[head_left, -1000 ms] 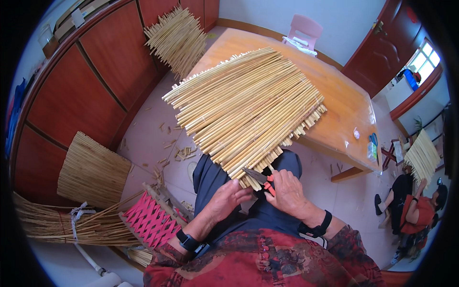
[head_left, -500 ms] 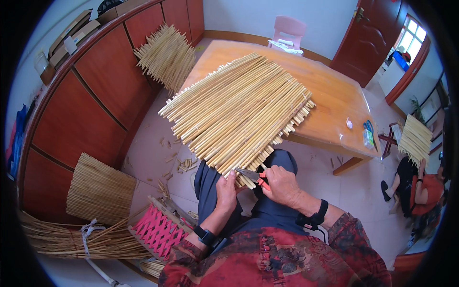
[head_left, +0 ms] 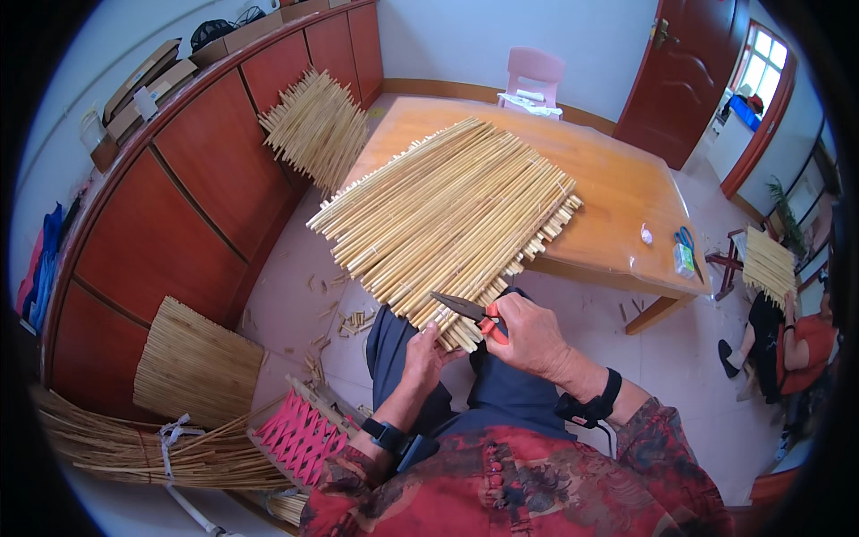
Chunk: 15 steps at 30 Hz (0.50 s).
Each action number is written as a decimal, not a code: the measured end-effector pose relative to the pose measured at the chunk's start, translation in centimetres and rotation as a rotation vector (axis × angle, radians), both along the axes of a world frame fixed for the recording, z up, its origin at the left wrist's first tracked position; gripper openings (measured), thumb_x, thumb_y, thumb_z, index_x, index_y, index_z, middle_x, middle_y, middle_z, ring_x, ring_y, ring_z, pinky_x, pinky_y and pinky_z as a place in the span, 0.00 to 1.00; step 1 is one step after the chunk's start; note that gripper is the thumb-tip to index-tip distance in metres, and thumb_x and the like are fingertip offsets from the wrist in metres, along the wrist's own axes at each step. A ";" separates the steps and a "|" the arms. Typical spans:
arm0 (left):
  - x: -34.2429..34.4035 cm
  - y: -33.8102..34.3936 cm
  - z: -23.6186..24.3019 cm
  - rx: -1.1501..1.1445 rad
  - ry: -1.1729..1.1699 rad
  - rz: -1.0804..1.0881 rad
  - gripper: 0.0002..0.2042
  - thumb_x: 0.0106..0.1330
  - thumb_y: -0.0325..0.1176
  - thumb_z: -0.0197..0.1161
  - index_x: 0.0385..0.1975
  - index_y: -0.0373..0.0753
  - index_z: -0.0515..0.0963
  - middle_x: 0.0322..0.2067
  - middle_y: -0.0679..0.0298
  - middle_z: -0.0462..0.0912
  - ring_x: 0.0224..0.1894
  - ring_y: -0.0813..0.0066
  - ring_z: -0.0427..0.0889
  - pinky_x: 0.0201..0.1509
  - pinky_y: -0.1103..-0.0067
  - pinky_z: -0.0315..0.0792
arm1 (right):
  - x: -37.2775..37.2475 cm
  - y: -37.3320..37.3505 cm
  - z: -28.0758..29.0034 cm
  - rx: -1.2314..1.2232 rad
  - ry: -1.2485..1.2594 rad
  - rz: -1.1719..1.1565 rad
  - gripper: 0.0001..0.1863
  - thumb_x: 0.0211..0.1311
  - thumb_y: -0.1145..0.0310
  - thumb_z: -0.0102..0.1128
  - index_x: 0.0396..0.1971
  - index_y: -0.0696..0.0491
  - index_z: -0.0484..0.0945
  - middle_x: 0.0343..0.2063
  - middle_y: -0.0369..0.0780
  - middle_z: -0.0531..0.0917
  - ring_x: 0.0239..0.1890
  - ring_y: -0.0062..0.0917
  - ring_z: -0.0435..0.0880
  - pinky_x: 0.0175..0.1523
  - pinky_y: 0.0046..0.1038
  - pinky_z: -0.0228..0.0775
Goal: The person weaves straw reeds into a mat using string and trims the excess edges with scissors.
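A mat of straw-coloured reed stalks [head_left: 447, 215] lies across the table edge, its near corner reaching over my lap. My left hand [head_left: 424, 360] is closed on that near corner, thumb on top and fingers underneath. My right hand [head_left: 534, 336] is wrapped around the red handles of a pair of pliers [head_left: 461, 306]. The dark jaws point left and lie over the stalk ends, just above my left thumb. Whether the jaws touch a stalk or the binding, I cannot tell.
On the wooden table [head_left: 626, 206] are scissors [head_left: 684, 238] and a small green-and-white box [head_left: 684, 260]. More reed mats [head_left: 197, 362] lean by the red cabinets. A reed bundle [head_left: 98, 447] and pink-webbed stool [head_left: 300, 436] stand left. Cut pieces litter the floor. Another person [head_left: 805, 349] sits right.
The pliers' jaws have lifted slightly away from my left thumb and turned a little. My left hand still holds the mat's corner. The whole view has shifted slightly.
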<state>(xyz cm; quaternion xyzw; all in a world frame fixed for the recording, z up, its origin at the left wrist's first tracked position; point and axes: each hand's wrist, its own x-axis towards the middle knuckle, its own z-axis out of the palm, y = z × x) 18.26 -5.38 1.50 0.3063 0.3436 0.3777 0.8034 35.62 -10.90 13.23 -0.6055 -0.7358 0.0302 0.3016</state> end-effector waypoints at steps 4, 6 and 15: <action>-3.5 -0.2 1.9 -0.007 0.289 -0.247 0.17 0.67 0.41 0.47 0.39 0.29 0.70 0.30 0.54 0.80 0.32 0.66 0.82 0.31 0.78 0.76 | 1.1 -0.4 -1.3 -0.081 0.070 -0.046 0.12 0.44 0.65 0.60 0.29 0.53 0.72 0.26 0.39 0.76 0.30 0.33 0.78 0.32 0.32 0.71; -4.2 -0.3 3.9 0.179 0.577 -0.289 0.11 0.63 0.34 0.54 0.36 0.31 0.72 0.26 0.57 0.80 0.30 0.69 0.81 0.30 0.80 0.75 | 1.7 -0.2 -1.6 -0.097 0.092 -0.055 0.12 0.44 0.65 0.60 0.29 0.53 0.71 0.27 0.39 0.76 0.31 0.33 0.78 0.32 0.32 0.71; 2.2 4.8 5.1 0.860 0.676 0.000 0.13 0.56 0.26 0.59 0.41 0.33 0.72 0.39 0.56 0.76 0.25 0.71 0.78 0.31 0.78 0.73 | 6.3 2.8 -2.1 -0.349 0.512 -0.072 0.17 0.45 0.62 0.62 0.34 0.56 0.71 0.27 0.44 0.77 0.30 0.36 0.78 0.38 0.30 0.69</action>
